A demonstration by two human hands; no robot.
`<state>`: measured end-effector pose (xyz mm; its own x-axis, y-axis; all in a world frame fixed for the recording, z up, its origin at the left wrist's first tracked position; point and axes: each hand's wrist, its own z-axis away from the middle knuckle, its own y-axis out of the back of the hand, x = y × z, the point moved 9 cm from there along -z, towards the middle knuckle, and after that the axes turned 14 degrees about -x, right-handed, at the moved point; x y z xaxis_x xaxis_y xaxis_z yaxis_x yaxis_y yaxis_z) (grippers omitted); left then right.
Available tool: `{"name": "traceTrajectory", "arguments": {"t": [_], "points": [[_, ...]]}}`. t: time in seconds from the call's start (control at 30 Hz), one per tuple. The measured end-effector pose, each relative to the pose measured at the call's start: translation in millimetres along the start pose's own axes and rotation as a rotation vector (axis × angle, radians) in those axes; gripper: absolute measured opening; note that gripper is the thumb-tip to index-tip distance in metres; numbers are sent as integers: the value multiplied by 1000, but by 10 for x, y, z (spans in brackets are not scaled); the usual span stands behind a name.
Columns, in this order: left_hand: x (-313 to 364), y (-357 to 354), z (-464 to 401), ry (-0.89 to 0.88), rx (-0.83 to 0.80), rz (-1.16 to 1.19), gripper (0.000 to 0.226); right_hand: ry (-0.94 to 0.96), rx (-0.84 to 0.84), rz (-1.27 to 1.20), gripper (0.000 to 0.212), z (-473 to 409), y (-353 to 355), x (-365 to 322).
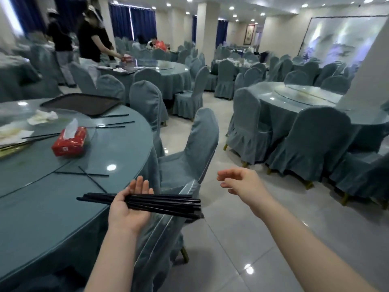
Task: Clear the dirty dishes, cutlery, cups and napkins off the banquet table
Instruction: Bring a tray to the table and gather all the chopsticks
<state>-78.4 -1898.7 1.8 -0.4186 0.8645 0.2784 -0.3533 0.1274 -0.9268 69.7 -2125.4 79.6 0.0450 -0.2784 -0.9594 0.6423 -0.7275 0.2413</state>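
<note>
in the head view, a bundle of black chopsticks [147, 204] is carried flat across the left hand [130, 205], fingers straight, uncurled; tilted, it could slide off onto the floor. the right hand [240, 182] hangs relaxed, holding nothing, just beside the bundle's tips. loose chopsticks [88, 174] lie on the worktop [42, 207], ahead of the left hand.

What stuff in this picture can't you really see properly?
All in the head view:
- The white crumpled napkins and what lies under them: cut off by the left edge.
- How many black chopsticks the left hand carries: they overlap in a bundle.
- What is on the far table: too small and blurred.
- Whether anything lies in the dark tray: seen too flat.
</note>
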Motion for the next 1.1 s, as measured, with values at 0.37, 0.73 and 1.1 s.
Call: {"name": "traceTrajectory", "arguments": {"t": [0.37, 0.73, 1.1], "points": [[413, 232, -351, -478, 192, 192, 13, 81, -547, 97, 23, -1941, -816, -194], [1182, 679, -718, -722, 286, 222, 10, 108, -815, 387, 17, -3272, -2245, 129], [1469, 994, -1053, -926, 457, 338, 41, 39, -1018, 695, 42, -4204, -3523, 736]]}}
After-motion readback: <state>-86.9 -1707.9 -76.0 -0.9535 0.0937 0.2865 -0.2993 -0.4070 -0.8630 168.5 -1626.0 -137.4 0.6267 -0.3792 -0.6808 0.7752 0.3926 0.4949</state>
